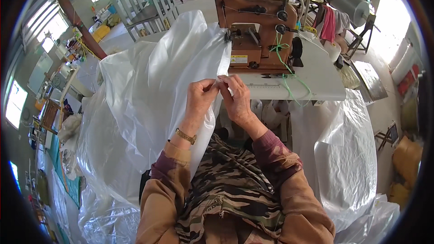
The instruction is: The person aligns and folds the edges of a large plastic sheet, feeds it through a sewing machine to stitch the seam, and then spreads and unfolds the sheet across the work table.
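A large sheet of translucent white plastic film drapes from the brown sewing machine down over my lap. My left hand pinches the film's edge just in front of the machine table. Right beside it, my right hand pinches the same edge, fingertips almost touching the left ones. The film's edge runs up from my hands to the machine's needle area. A gold bracelet sits on my left wrist.
The white machine table carries scissors and green thread. More plastic film is heaped at the right and at the lower left. A big film roll stands behind the machine. Metal racks are at the back left.
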